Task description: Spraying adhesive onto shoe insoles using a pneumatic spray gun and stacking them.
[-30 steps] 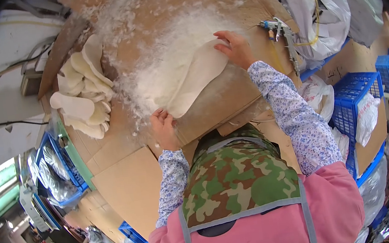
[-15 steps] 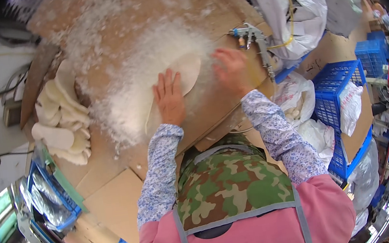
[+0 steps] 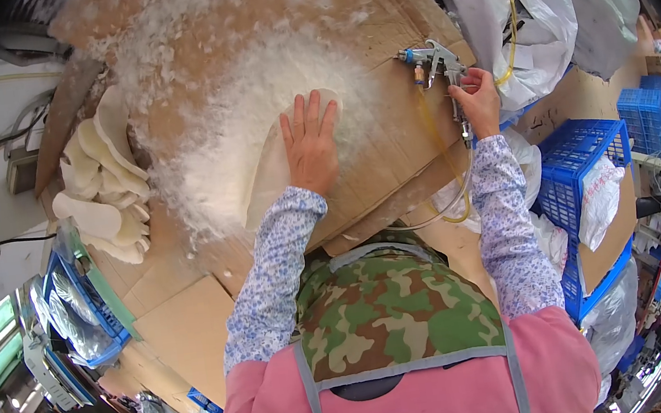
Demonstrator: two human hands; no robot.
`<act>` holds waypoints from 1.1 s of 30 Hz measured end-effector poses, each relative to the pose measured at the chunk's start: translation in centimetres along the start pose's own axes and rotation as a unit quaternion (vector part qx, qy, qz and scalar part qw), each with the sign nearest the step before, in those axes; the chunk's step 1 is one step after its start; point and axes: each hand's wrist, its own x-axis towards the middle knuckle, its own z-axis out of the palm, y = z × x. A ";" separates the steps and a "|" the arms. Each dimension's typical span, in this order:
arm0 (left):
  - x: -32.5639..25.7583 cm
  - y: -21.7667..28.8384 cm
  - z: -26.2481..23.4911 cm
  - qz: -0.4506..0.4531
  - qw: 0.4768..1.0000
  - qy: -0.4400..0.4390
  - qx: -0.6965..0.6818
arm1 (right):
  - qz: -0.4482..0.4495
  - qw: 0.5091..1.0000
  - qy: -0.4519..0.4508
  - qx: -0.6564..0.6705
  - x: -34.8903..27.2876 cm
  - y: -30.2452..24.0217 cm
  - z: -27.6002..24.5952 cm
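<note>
Insole (image 3: pixel 265 173), one under the left hand (image 3: pixel 312 151), pale, flat on the cardboard-covered surface (image 3: pixel 381 184), a little toward 10 o'clock from mid-view. Four fingers visible on that hand, straight, slightly fanned, pointing toward 12 o'clock. Insole directly beneath these fingers, with a bare stretch toward their 8 o'clock and a rounded end just showing at 2 o'clock of the fingertips. White powder (image 3: pixel 201 156), one broad patch, around the insole, thickest toward 9 o'clock of the hand.

Spray gun (image 3: pixel 446 68), one, metal, between 1 and 2 o'clock, nozzle toward 10 o'clock. Right hand (image 3: pixel 481 105) at its handle, thumb side nearest, fingers partly curled; cannot tell whether closed around the handle. Yellow hose (image 3: pixel 513 27) beyond, toward 2 o'clock.

Pile of insoles (image 3: pixel 105 172), one, at about 9 to 10 o'clock, well apart from both hands; overlapping, so exact count impossible. Large blue plastic crate (image 3: pixel 575 145), one, at 3 o'clock; smaller blue crate (image 3: pixel 643 117), at least one, just past. Floral sleeves (image 3: pixel 268 268), two; camouflage apron (image 3: pixel 397 310), one, at 5 to 6 o'clock.
</note>
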 end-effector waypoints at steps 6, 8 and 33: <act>0.6 0.2 0.8 0.019 0.999 -0.024 -0.016 | 0.077 0.996 -0.036 0.001 -1.0 2.8 0.3; 0.6 0.3 0.8 0.022 0.999 -0.030 -0.002 | 0.078 0.996 -0.050 0.001 -1.3 2.1 -0.2; -8.5 -4.7 -3.6 -0.049 0.996 -0.006 -0.077 | -0.126 0.914 -0.386 0.019 -19.4 -20.0 1.1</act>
